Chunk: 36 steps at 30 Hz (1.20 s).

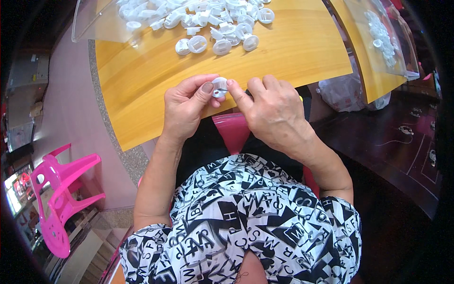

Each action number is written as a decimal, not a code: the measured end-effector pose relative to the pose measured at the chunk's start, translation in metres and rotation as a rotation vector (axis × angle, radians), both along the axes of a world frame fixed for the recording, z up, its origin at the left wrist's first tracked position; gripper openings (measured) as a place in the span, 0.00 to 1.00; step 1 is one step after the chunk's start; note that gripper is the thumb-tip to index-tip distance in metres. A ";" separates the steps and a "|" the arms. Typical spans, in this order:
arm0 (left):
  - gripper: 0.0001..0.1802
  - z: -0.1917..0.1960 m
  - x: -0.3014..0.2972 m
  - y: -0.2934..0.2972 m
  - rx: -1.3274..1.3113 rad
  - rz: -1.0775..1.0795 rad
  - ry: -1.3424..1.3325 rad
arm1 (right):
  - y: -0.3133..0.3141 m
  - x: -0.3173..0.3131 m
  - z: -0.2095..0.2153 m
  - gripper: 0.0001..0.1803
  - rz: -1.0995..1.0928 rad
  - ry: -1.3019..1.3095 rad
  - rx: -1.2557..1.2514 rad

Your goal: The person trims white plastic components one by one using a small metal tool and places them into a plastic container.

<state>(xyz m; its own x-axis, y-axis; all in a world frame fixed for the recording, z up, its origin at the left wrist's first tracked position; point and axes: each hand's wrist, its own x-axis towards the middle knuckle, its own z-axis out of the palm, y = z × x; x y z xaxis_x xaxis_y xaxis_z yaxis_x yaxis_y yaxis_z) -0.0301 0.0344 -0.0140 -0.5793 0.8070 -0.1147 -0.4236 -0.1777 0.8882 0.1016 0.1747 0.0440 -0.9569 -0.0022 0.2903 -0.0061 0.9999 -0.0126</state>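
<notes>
My left hand (187, 104) pinches a small round white plastic cap (219, 86) between thumb and fingers, just above the near edge of the yellow wooden table (293, 52). My right hand (272, 111) is pressed against the cap from the right, its fingers closed on a thin dark metal tool (223, 89) whose tip touches the cap. Most of the tool is hidden in the fist. A heap of similar white caps (213, 21) lies at the far side of the table.
A clear plastic sheet (92, 23) lies under the heap at the back left. A second yellow table (373, 71) with more white parts (383, 38) stands on the right, a white plastic bag (345, 92) below it. A pink plastic chair (59, 189) lies tipped at the left.
</notes>
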 end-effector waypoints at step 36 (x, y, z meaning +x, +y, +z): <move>0.11 0.000 0.001 0.000 -0.027 0.010 0.027 | 0.009 0.000 0.000 0.14 0.042 -0.010 -0.001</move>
<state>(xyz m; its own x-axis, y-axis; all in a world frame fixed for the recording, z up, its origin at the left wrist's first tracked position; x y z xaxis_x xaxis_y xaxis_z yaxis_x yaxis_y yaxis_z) -0.0292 0.0347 -0.0139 -0.5902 0.7983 -0.1202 -0.3977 -0.1579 0.9038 0.1013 0.1833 0.0445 -0.9589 -0.0416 0.2806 -0.0475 0.9988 -0.0142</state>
